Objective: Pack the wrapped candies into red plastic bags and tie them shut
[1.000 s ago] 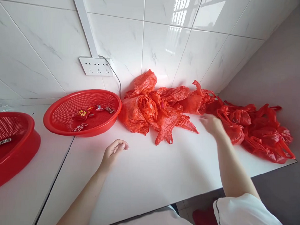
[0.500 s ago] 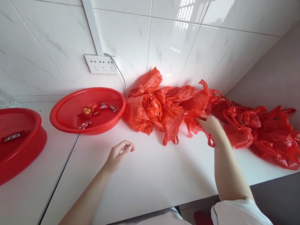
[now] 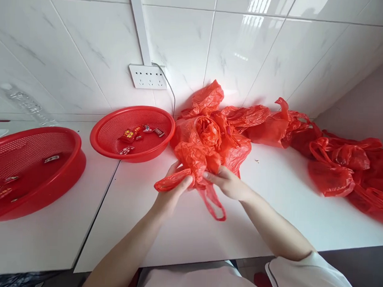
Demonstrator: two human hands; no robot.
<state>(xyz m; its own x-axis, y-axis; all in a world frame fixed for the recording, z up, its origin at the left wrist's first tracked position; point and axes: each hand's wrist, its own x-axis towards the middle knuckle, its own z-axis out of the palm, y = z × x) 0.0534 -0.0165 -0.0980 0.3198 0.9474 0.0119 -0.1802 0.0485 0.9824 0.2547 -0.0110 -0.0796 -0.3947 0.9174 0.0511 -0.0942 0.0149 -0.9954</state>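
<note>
A crumpled red plastic bag [image 3: 195, 160] is held between both hands above the front part of the white table. My left hand [image 3: 174, 191] grips its left side, the thumb lying over the plastic. My right hand [image 3: 229, 182] pinches the other side with thumb and fingers. One handle loop of the bag hangs below, between the hands. Right behind it, a heap of red plastic bags [image 3: 207, 129] lies against the tiled wall; plastic overlaps there, so the edge between held bag and heap is hard to tell.
A round red basket [image 3: 131, 156] with several small wrapped snacks stands left of the heap. A larger red basket [image 3: 65, 172] is at far left, with a clear plastic bottle [image 3: 29, 106] behind it. More filled red bags [image 3: 331, 177] lie right. A socket strip [image 3: 148, 77] is on the wall.
My right hand has brought a red bag from the right side of the heap to the middle. My left hand has moved to the right and taken hold of it. The view has turned left.
</note>
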